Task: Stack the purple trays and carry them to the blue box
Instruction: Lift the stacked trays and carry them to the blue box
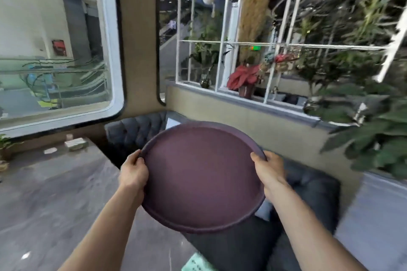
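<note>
Fingers [141, 159] of both hands clamp the round, rimmed purple tray [202, 178] by opposite edges.

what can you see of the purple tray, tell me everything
The tray is round and dull purple, with a matte, plastic-looking surface and a low raised rim all round. Nothing lies on it. Whether more trays sit under it cannot be told. It is held in the air, tilted so its top faces the camera, above a dark sofa beside a grey table. The left hand grips its left edge and the right hand its right edge, thumbs over the rim.
</note>
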`<state>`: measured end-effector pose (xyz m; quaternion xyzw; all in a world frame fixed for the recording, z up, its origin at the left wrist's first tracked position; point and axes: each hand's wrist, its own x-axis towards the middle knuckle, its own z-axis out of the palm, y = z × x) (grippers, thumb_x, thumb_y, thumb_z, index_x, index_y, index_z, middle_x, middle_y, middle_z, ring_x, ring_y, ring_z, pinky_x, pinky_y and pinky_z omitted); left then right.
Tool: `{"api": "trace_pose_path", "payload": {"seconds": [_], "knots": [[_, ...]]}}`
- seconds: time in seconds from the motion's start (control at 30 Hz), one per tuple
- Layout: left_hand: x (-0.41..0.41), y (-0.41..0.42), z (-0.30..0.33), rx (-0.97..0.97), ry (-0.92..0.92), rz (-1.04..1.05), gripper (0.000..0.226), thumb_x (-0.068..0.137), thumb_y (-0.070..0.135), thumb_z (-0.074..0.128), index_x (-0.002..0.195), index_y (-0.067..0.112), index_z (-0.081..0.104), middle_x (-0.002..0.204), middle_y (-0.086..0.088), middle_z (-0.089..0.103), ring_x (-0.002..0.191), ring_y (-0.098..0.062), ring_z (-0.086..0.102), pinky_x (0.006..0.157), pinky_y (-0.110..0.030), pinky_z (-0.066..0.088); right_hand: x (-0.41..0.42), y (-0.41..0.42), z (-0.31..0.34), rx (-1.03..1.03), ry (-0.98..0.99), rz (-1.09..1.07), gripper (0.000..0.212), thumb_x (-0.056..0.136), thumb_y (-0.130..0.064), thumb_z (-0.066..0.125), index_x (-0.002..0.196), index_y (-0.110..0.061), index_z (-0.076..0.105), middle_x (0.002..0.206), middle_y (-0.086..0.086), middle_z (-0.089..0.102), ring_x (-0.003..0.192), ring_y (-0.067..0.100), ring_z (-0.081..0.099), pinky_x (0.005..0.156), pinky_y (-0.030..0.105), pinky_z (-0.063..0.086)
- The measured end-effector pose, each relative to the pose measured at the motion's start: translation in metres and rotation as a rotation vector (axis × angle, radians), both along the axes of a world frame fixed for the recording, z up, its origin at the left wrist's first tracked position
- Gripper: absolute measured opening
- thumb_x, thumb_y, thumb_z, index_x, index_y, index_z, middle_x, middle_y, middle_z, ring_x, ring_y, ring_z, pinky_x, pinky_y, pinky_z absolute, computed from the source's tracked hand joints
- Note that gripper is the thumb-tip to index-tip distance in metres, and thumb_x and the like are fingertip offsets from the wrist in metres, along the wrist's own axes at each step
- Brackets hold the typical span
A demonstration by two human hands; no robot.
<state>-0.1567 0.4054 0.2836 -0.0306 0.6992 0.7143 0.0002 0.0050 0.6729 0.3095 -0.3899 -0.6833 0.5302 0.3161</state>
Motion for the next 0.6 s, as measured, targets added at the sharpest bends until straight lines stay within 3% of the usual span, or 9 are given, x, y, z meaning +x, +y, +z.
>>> {"api": "trace_pose_path", "payload": {"seconds": [0.13,0.2,0.27,0.33,0.4,0.6], "knots": [[0.058,0.137,0.003,-0.012,-0.011,-0.251,0.044,0.094,0.026,0.043,0.135,0.029,0.06,0.134,-0.004,0.063,0.122,-0.028,0.058,0.111,-0.042,0.042,0.12,0.085,0.014,-0.004,0.051,-0.259,0.029,0.088,-0.034,0.064,0.109,-0.015,0.069,0.105,0.005,0.069,0.096,0.028,0.063,0.084,0.034,0.049],[0.102,0.205,0.007,0.001,0.0,-0.377,0.044,0.093,0.027,0.047,0.135,0.023,0.06,0.134,-0.006,0.063,0.125,-0.028,0.057,0.112,-0.043,0.041,0.188,0.123,0.019,0.033,0.07,-0.384,0.011,0.089,-0.029,0.064,0.095,-0.019,0.066,0.103,0.007,0.07,0.095,0.028,0.063,0.088,0.037,0.05],[0.153,0.271,0.011,0.038,0.007,-0.513,0.04,0.091,0.026,0.053,0.129,0.018,0.063,0.125,-0.007,0.068,0.116,-0.028,0.062,0.107,-0.039,0.045,0.261,0.151,0.022,0.048,0.064,-0.515,0.003,0.09,-0.026,0.064,0.09,-0.024,0.061,0.098,0.006,0.068,0.093,0.026,0.06,0.088,0.035,0.047],[0.213,0.334,0.015,0.058,0.008,-0.661,0.033,0.095,0.017,0.053,0.127,0.011,0.063,0.119,-0.007,0.068,0.112,-0.03,0.063,0.101,-0.037,0.047,0.336,0.167,0.022,0.045,0.049,-0.662,0.009,0.089,-0.027,0.064,0.082,-0.023,0.061,0.091,0.004,0.065,0.091,0.026,0.059,0.086,0.035,0.047],[0.276,0.389,0.014,0.041,0.027,-0.787,0.034,0.098,0.013,0.052,0.13,0.006,0.06,0.123,-0.008,0.066,0.119,-0.031,0.06,0.1,-0.035,0.043,0.41,0.179,0.016,0.049,0.033,-0.835,0.014,0.082,-0.034,0.065,0.075,-0.022,0.063,0.093,0.007,0.07,0.095,0.032,0.065,0.091,0.043,0.052],[0.476,0.478,0.008,-0.003,0.022,-1.231,0.042,0.098,0.021,0.054,0.14,0.019,0.055,0.143,-0.006,0.057,0.131,-0.025,0.053,0.104,-0.03,0.038,0.611,0.147,-0.008,0.009,0.025,-1.318,0.045,0.069,-0.048,0.066,0.102,-0.018,0.073,0.096,0.007,0.076,0.099,0.032,0.069,0.092,0.047,0.055]]}}
